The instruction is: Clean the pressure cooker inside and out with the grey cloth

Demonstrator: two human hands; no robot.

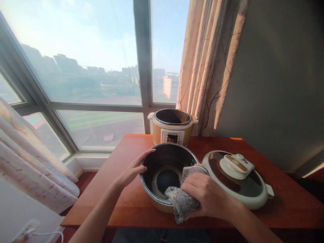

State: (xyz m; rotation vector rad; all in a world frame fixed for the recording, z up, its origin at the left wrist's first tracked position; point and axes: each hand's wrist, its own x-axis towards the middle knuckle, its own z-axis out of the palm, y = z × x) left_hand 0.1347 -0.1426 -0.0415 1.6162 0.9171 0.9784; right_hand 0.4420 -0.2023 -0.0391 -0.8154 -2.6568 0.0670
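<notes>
A dark inner pot [162, 168] stands on the red-brown table [291, 202] right in front of me. My left hand [133, 170] rests on the pot's left rim, fingers curled over the edge. My right hand [205, 195] grips a grey speckled cloth [181, 200] that drapes over the pot's near right rim, partly inside and partly hanging outside. Behind the pot sits the yellow and white cooker body [172, 130], its top open with no lid on it. The cooker's lid [238, 177] lies flat on the table to the right of the pot.
A large window [88, 67] fills the back, with a patterned curtain [210, 64] at its right and a grey wall [278, 84] beyond. Another curtain [32, 162] hangs at the left. A wall socket with a white plug [26, 231] is at the lower left.
</notes>
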